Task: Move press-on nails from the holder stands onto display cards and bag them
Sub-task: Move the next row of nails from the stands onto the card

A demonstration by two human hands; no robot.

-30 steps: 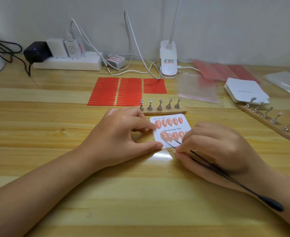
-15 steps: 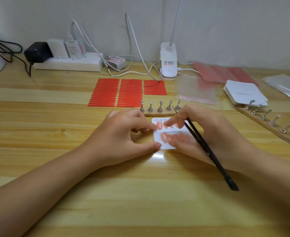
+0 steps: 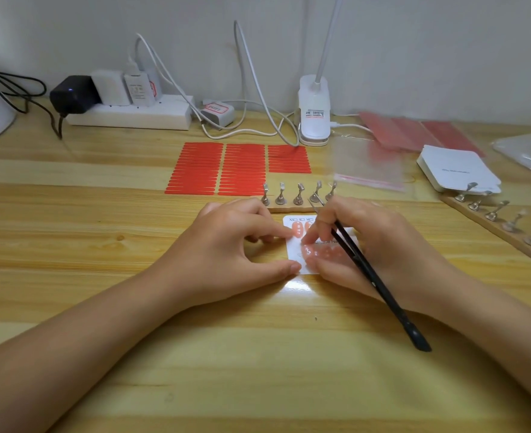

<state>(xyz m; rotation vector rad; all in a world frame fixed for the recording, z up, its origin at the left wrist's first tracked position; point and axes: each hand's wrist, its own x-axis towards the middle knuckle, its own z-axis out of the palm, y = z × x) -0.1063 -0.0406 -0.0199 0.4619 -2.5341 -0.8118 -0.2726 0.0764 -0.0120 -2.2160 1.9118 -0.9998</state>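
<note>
- Plainly the display card (image 3: 295,248) is a thin, light, white piece of card lying flat on the wooden table (image 3: 101,276), near the middle, just this side of the near holder stand (image 3: 292,201). It would likely slide on the glossy wood unless pinned, and would bend if lifted by one corner.
- Left hand (image 3: 226,257) pins the card's left edge: forefinger tip on the upper left corner, thumb tip at the lower left corner, other fingers curled under.
- Right hand (image 3: 361,245) grips black tweezers (image 3: 370,276) and lies over most of the card, fingertips pressing down on it.
- Orange press-on nails (image 3: 297,229) sit in rows on the card. They look small, smooth, hard and light, so I judge them easy to flick off; better handled by the card's edges, or nail by nail with the tweezer tips.
- Both stands, the near one and the one at far right (image 3: 504,220), appear to have bare pegs, though the peg tips are small and soft in focus.
- Clear bags (image 3: 367,170) lie just beyond the near stand to the right, limp and slippery by their look; a stack of blank cards (image 3: 458,173) sits further right.
- Hidden: the card's right half, most nails in both rows, and the tweezers' tip is hard to separate from the pegs. Printed text is partly covered.
</note>
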